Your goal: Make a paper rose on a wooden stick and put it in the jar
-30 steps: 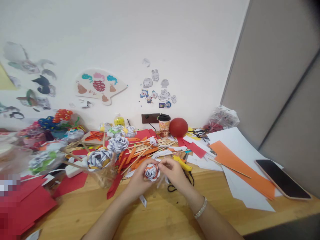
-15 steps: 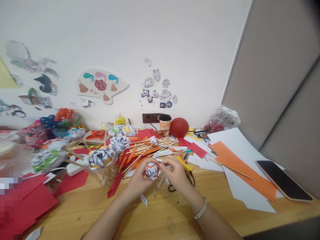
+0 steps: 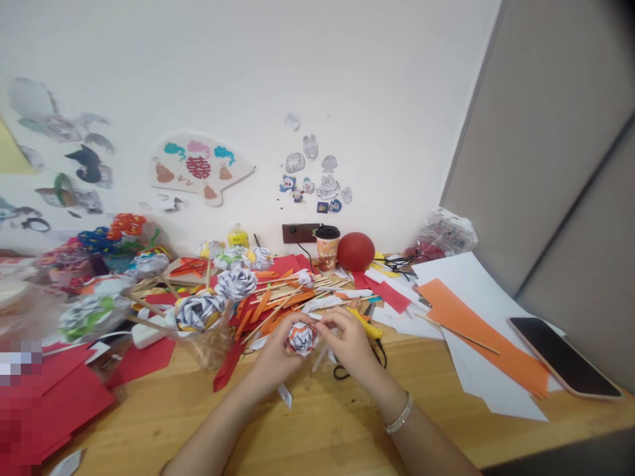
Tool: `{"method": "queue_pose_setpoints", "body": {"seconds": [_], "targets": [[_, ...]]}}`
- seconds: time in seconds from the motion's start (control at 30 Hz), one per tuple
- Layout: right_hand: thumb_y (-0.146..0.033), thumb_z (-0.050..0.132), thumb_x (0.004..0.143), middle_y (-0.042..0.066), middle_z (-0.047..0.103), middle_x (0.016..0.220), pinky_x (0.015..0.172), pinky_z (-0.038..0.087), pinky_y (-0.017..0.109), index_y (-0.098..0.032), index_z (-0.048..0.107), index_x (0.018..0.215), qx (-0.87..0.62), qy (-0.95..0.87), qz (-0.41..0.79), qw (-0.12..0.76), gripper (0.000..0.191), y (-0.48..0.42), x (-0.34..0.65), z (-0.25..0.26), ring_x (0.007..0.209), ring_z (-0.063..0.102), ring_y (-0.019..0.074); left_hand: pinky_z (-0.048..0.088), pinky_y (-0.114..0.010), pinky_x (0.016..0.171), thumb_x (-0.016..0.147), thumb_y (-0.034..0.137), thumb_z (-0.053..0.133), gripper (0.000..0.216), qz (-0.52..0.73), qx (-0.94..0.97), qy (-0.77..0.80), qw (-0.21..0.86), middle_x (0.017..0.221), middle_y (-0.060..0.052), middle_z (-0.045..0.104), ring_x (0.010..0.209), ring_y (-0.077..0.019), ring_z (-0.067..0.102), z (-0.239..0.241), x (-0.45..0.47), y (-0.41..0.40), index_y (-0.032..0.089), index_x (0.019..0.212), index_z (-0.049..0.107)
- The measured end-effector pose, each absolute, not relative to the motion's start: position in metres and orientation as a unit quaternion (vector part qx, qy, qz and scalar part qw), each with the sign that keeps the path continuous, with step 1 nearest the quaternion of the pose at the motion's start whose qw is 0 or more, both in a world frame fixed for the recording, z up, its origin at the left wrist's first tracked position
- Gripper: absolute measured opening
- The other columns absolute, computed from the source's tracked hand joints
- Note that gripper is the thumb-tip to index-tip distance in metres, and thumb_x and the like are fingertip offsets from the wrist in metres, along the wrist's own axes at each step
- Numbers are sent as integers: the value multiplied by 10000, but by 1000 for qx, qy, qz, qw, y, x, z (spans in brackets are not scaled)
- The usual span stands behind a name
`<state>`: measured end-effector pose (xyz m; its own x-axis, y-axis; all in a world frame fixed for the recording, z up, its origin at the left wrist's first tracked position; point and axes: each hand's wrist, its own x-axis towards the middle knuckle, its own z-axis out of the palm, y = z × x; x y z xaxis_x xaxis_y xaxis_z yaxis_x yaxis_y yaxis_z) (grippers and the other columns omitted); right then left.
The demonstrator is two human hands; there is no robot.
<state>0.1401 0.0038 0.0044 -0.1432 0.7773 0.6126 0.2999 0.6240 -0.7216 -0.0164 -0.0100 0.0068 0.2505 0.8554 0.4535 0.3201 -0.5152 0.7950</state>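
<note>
A small paper flower (image 3: 301,338), white with orange and red edges, is held above the wooden table (image 3: 317,436). My left hand (image 3: 278,349) wraps round it from the left, fingers closed on it. At its right side my right hand (image 3: 347,337) pinches the flower's outer edge between thumb and fingertips. A yellow glue gun (image 3: 366,324) with a black cord lies just behind my right hand. Beyond my hands are thin wooden sticks (image 3: 282,291) and folded orange and red paper strips.
Finished white paper flowers (image 3: 237,284) stand at the left, near red paper sheets (image 3: 74,403). A paper cup (image 3: 327,252) and a red balloon (image 3: 356,252) stand by the wall. At the right lie orange paper (image 3: 481,337), white sheets (image 3: 461,277) and a phone (image 3: 563,357).
</note>
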Motion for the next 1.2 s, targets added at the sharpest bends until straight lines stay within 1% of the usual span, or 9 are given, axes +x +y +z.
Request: {"method": "queue_pose_setpoints", "body": {"seconds": [0.23, 0.37, 0.53, 0.6, 0.7, 0.87, 0.93, 1.07, 1.2], "targets": [[-194, 533, 794, 2, 556, 725, 710, 391, 258, -183, 578, 682, -365, -738, 226, 521, 122, 1, 140, 7, 769, 523, 148, 458, -278, 751, 610, 78, 549, 352, 457, 727, 408, 310, 948, -38, 581, 873, -177, 563, 8, -15, -11, 186, 942, 501], [-209, 517, 804, -2, 558, 718, 666, 406, 243, -183, 574, 705, -369, -724, 257, 523, 117, 3, 140, 5, 727, 532, 140, 464, -272, 706, 611, 101, 557, 321, 458, 724, 412, 311, 897, -30, 583, 815, -171, 568, 9, -14, -11, 183, 917, 502], [-206, 545, 784, 22, 561, 709, 678, 373, 281, -177, 569, 677, -417, -747, 102, 508, 114, 1, 138, 3, 750, 500, 170, 454, -274, 724, 612, 74, 535, 336, 461, 731, 412, 287, 900, -25, 584, 831, -170, 566, 7, -14, -10, 186, 927, 503], [-200, 539, 783, 25, 564, 707, 679, 365, 288, -181, 568, 672, -416, -754, 75, 503, 117, 0, 137, 2, 750, 491, 174, 448, -281, 749, 614, 66, 529, 334, 459, 738, 411, 273, 910, -25, 589, 849, -173, 564, 5, -14, -8, 186, 925, 510], [-202, 546, 771, 16, 558, 691, 671, 380, 276, -184, 554, 637, -413, -735, 134, 521, 135, 1, 135, 0, 737, 499, 166, 441, -291, 769, 633, 84, 538, 314, 463, 738, 412, 267, 936, -33, 585, 868, -179, 560, 3, -15, -7, 184, 930, 509], [-267, 510, 792, -3, 538, 690, 648, 420, 248, -179, 552, 684, -350, -690, 366, 518, 145, 6, 136, -1, 693, 523, 140, 441, -268, 752, 645, 115, 567, 320, 452, 733, 412, 299, 945, -34, 562, 874, -171, 549, 7, -16, -10, 186, 947, 485], [-284, 512, 793, -5, 543, 712, 657, 427, 246, -180, 553, 718, -332, -680, 408, 511, 135, 8, 137, -2, 697, 530, 135, 441, -262, 751, 646, 121, 572, 322, 450, 730, 410, 311, 949, -30, 559, 875, -167, 547, 8, -16, -10, 187, 947, 478], [-246, 574, 753, -3, 545, 700, 657, 409, 251, -177, 560, 676, -390, -682, 309, 536, 105, 9, 137, -4, 706, 519, 143, 446, -260, 738, 634, 99, 556, 333, 451, 726, 414, 315, 934, -28, 561, 864, -167, 548, 7, -15, -9, 185, 945, 476], [-195, 582, 750, 9, 562, 691, 689, 385, 275, -180, 570, 633, -424, -723, 167, 519, 119, 7, 136, -3, 758, 508, 166, 440, -274, 759, 627, 46, 505, 347, 441, 753, 416, 257, 938, -33, 566, 868, -169, 547, 1, -15, -4, 185, 944, 485]]}}
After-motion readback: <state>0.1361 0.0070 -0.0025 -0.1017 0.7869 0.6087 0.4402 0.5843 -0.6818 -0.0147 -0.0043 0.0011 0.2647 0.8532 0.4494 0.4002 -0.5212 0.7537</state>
